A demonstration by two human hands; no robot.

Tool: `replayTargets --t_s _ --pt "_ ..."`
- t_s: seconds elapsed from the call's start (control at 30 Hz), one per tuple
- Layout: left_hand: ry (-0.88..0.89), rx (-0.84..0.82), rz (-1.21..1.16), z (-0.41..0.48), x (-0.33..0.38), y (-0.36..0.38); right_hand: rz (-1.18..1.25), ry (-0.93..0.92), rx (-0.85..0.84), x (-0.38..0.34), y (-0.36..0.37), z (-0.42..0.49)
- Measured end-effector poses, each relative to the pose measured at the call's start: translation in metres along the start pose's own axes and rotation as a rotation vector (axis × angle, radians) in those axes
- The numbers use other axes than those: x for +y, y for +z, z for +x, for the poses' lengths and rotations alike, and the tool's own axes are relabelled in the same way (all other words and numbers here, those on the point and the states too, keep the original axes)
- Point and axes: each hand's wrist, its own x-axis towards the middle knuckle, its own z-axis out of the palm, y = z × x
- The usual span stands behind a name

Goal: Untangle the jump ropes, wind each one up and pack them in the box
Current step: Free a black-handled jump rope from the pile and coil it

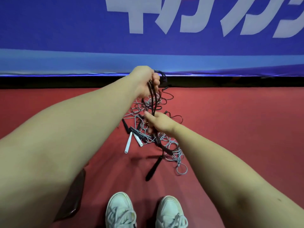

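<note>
Left hand (pixel 144 83) clenched on loops of a black rope (pixel 153 107), right hand (pixel 160 123) gripping it lower, winding seemed barely begun, the tangle (pixel 172 146) lying near the floor's (pixel 238 129) far edge, no box visible.

My left hand (pixel 146 83) is out at arm's length, fingers curled round loops of black rope (pixel 153 107). My right hand (pixel 158 124), just below that grip, holds the same rope.

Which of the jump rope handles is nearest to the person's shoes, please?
The long black handle ending the black rope gripped by the left hand and right hand; the white handles and other black ones lie farther off.
</note>
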Motion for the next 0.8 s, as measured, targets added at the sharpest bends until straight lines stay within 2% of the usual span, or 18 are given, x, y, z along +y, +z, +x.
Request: replayTargets --t_s 0.13,0.2,0.27,0.3,0.37,0.43,0.5,0.57,0.7,0.8 --pt "-0.021 0.229 0.497 -0.002 -0.005 -0.032 -0.272 -0.061 0.339 -0.010 -0.039 -0.004" --pt "-0.038 0.306 0.684 0.005 -0.016 -0.051 -0.350 -0.135 0.425 -0.026 -0.055 -0.008" --pt "0.078 0.378 0.834 0.012 -0.026 -0.066 -0.473 -0.181 0.445 -0.042 -0.064 -0.005" --pt "0.152 0.350 0.883 0.015 -0.031 -0.070 -0.551 -0.198 0.416 -0.047 -0.067 -0.003" --pt "0.235 0.161 0.927 0.015 -0.043 -0.071 -0.664 -0.235 0.346 -0.053 -0.069 -0.002" --pt "0.182 -0.074 0.893 0.012 -0.055 -0.066 -0.717 -0.259 0.297 -0.057 -0.068 -0.001" --pt "0.168 -0.221 0.864 0.008 -0.066 -0.061 -0.751 -0.278 0.255 -0.055 -0.065 -0.001" --pt "0.235 -0.231 0.861 0.008 -0.076 -0.053 -0.756 -0.286 0.240 -0.053 -0.064 -0.002" --pt "0.315 -0.104 0.826 0.005 -0.089 -0.047 -0.743 -0.271 0.201 -0.047 -0.068 -0.010" --pt "0.366 -0.069 0.964 -0.001 -0.085 -0.048 -0.863 -0.157 0.172 -0.026 -0.077 -0.014"
